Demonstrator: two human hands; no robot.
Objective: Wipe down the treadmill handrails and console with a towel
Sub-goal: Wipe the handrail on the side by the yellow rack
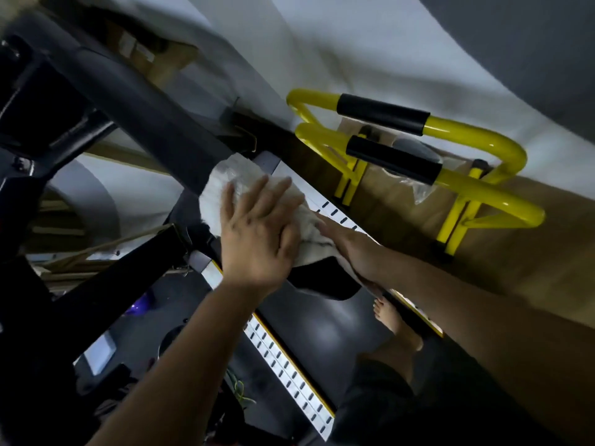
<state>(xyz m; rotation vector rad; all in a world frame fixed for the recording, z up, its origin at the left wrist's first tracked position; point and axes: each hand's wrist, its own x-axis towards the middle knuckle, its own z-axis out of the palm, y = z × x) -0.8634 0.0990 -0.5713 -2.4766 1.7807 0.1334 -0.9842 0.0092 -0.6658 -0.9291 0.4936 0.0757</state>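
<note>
Right hand (351,243): fingers hidden under towel (231,175); grip unreadable. Left hand (257,233) covers towel's centre. Handrail (322,284) mostly hidden beneath both. Console frame (64,101) motion-blurred, cut off at left edge.

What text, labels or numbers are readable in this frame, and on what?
None readable.
Cardboard box, top left: a pale label patch, too blurred to read.
Treadmill side rails: rows of dark dashes, a pattern and not lettering.
Yellow bars with black grips: no markings seen.
White towel, under the left hand and right hand: plain, no print.
</note>
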